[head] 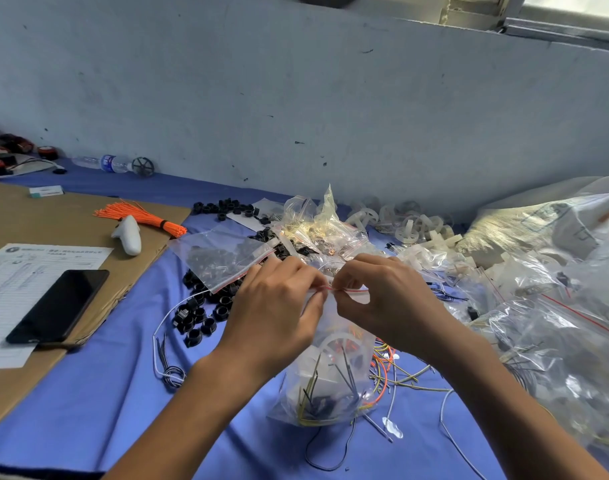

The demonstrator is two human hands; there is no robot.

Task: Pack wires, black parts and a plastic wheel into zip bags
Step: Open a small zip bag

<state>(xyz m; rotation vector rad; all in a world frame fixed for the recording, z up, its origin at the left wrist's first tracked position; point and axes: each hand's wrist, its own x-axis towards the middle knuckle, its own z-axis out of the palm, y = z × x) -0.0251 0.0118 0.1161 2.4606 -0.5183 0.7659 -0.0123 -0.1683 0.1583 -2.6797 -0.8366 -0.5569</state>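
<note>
Both hands, left hand (pixel 278 303) and right hand (pixel 379 299), pinch the red zip strip of a filled zip bag (pixel 330 382) hanging just below them; thin, slippery, light film; best held at that stiffer top seal.

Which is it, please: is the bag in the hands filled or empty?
Filled: wires and a white wheel show through the bag; the left hand and right hand pinch its red zip.

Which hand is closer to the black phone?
Left. The left hand pinches the zip bag at its top, right of the phone; the right hand pinches it too, farther from the phone.
</note>
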